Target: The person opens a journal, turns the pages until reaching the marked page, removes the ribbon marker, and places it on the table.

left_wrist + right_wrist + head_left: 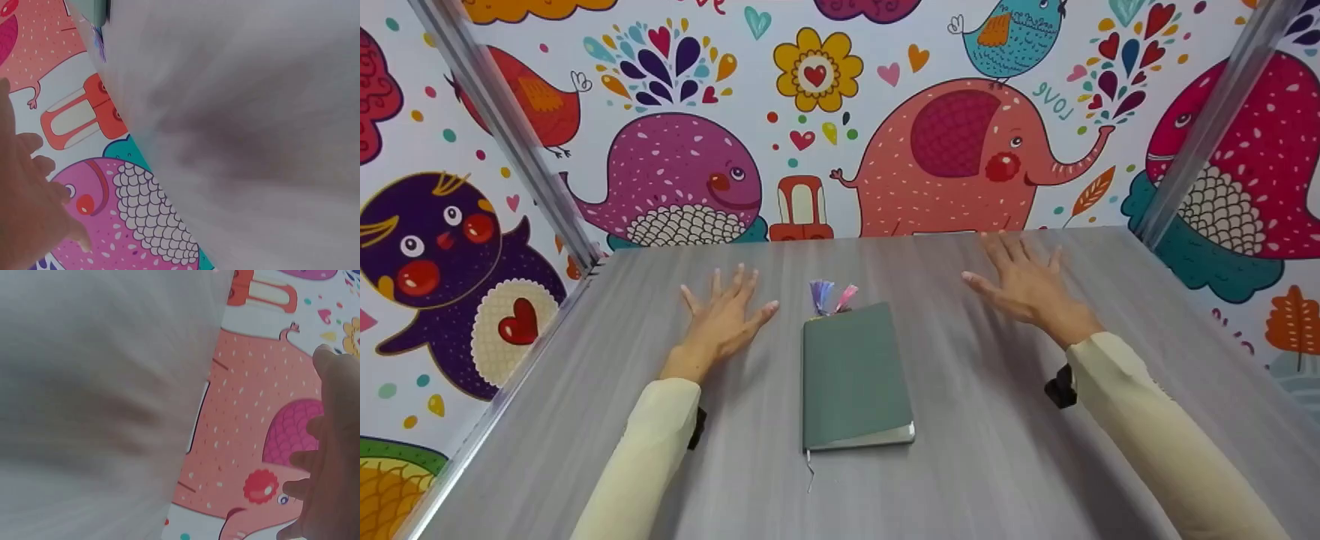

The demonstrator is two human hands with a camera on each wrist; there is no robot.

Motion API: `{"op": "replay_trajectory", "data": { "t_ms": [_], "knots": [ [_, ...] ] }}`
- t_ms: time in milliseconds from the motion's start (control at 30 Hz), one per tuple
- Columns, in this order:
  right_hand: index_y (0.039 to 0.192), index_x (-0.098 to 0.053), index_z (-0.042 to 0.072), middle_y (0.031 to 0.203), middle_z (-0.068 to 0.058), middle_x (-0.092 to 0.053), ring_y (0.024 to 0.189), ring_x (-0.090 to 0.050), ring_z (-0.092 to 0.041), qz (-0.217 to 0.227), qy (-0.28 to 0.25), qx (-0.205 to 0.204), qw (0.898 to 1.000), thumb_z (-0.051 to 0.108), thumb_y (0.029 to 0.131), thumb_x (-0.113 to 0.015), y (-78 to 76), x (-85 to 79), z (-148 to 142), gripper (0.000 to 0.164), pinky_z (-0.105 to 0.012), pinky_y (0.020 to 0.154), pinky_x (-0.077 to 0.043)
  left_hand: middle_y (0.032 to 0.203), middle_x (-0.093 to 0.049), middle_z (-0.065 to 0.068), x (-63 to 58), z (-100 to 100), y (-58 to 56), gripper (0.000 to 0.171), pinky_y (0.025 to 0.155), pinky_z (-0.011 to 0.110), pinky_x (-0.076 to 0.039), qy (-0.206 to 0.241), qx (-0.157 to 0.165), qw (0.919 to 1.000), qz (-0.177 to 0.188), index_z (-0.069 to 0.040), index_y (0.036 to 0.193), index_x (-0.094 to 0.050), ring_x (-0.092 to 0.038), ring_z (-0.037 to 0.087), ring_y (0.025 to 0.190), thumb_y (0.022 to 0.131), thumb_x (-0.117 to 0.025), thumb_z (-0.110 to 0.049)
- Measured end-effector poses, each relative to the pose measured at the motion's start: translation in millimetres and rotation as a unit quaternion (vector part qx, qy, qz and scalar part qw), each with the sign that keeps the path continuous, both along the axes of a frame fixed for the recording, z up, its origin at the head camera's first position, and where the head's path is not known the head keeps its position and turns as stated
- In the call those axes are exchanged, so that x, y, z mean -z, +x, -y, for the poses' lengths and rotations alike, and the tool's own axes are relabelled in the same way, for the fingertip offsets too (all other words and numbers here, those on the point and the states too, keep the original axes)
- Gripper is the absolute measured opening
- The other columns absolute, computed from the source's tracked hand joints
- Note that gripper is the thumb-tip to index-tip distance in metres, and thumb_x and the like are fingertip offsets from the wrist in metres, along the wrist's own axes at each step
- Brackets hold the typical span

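The book (pixel 855 382) lies on the table (pixel 750 480), its long axis running roughly twelve to six, at four o'clock from the nearer left hand (pixel 717 322) and eight o'clock from the right hand (pixel 1030 290), both empty with fingers spread.

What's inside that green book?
A pale strip, probably pages, shows along the bottom; a thin ribbon pokes out below and tassels above. The cover hides everything else inside the book.

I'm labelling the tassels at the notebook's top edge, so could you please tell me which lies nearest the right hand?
The pink tassel: the blue-and-purple strands lie farther from the right hand, toward the left hand.
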State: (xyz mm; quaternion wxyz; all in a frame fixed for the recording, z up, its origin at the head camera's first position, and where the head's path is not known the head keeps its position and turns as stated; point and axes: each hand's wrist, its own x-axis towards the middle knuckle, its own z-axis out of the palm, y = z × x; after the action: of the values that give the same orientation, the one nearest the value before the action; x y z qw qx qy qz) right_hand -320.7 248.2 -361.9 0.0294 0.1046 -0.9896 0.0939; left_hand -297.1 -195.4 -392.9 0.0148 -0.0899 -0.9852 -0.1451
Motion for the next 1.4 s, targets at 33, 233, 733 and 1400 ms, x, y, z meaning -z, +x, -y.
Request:
{"op": "replay_trajectory", "data": {
  "t_ms": [33,233,733,1400],
  "knots": [
    [0.162,0.003,0.024,0.17,-0.015,0.0,0.155,0.002,-0.048,0.0,0.0,-0.003,1.0,0.078,0.09,-0.035,1.4,1.0,2,0.097,-0.079,0.11,0.014,0.169,-0.008,0.014,0.5,-2,1.3,0.089,0.107,0.079,0.019,0.002,0.004,1.0,0.0,-0.015,0.161,-0.016,0.004,0.049,0.154,0.096,-0.033,-0.072],
    [0.163,-0.001,0.02,0.17,-0.017,-0.002,0.154,0.001,-0.049,0.019,-0.011,-0.015,1.0,0.075,0.093,-0.033,10.0,6.7,16,0.094,-0.077,0.112,0.014,0.17,-0.008,0.011,5.7,-12,9.2,0.088,0.109,0.078,0.019,0.016,0.028,0.9995,0.001,-0.017,0.161,-0.018,0.002,0.048,0.154,0.095,-0.034,-0.073],
    [0.163,-0.006,0.02,0.17,-0.015,-0.012,0.156,-0.01,-0.042,0.039,-0.105,-0.031,0.993,0.075,0.094,-0.034,35.1,21.4,45,0.092,-0.075,0.117,0.003,0.17,-0.008,0.006,21.7,-42,34.7,0.077,0.115,0.074,0.013,0.048,0.091,0.9944,0.02,-0.023,0.161,-0.017,0.0,0.041,0.157,0.099,-0.045,-0.061],
    [0.156,-0.033,0.004,0.156,-0.022,-0.042,0.142,-0.043,-0.042,0.092,-0.308,-0.04,0.946,0.049,0.1,-0.056,57.7,49.3,79,0.075,-0.059,0.113,-0.04,0.17,-0.011,0.007,45.5,-73,65.5,0.081,0.122,0.068,-0.003,0.073,0.175,0.9794,0.068,-0.02,0.161,-0.023,-0.004,0.039,0.157,0.097,-0.047,-0.064]
  ]
}}
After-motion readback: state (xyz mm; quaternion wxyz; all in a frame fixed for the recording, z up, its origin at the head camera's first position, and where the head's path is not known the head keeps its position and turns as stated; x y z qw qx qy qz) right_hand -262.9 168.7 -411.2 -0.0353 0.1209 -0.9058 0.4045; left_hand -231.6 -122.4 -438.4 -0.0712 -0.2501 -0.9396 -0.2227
